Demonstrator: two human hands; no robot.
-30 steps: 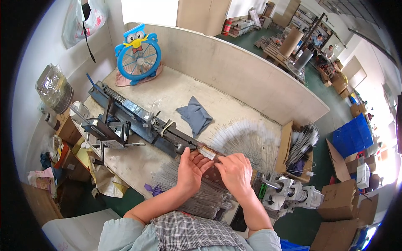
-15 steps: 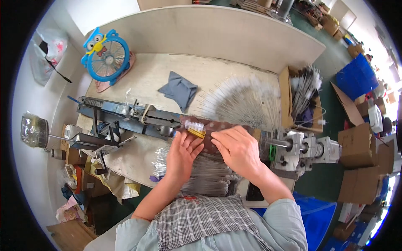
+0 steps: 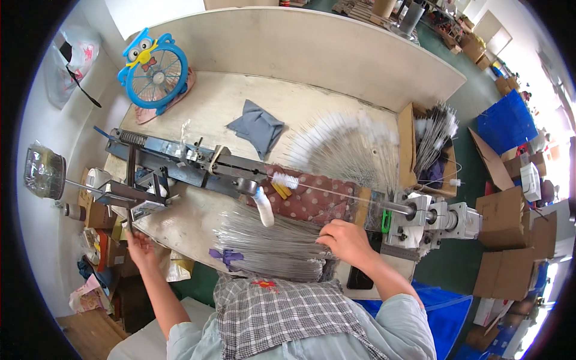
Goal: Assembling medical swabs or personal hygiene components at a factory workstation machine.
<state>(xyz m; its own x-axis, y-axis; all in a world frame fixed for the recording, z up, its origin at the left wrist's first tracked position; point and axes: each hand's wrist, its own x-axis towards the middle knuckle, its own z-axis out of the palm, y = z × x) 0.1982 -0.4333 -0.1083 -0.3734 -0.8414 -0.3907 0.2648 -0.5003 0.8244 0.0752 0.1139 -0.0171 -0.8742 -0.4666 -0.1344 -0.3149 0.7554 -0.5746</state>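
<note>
Counts: 2 hands, left hand point(image 3: 141, 245) and right hand point(image 3: 343, 242). 1 blue fan point(image 3: 153, 71) w/ owl face. 1 grey cloth point(image 3: 259, 127). 1 metal twisting rig point(image 3: 198, 168) across the worktop point(image 3: 222, 102). 1 finished white brush point(image 3: 285, 179) on the wire. 2 big wire piles: fanned brushes point(image 3: 348, 147), plain wires point(image 3: 270, 243). 1 cardboard box of brushes point(image 3: 429, 141). 1 white roll point(image 3: 95, 179).

Blue owl-shaped desk fan point(image 3: 153, 71) at far left corner of table point(image 3: 228, 108), on pink cloth. Grey folded cloth point(image 3: 258, 127) mid-table, apart from fan. Open cardboard box point(image 3: 414, 150) at right table edge, holding finished white-tipped brushes point(image 3: 437, 129). Blue crate point(image 3: 507, 123) on green floor beyond. Brown cartons point(image 3: 510, 240) stacked at right. Clear plastic jar point(image 3: 43, 171) at far left.
</note>
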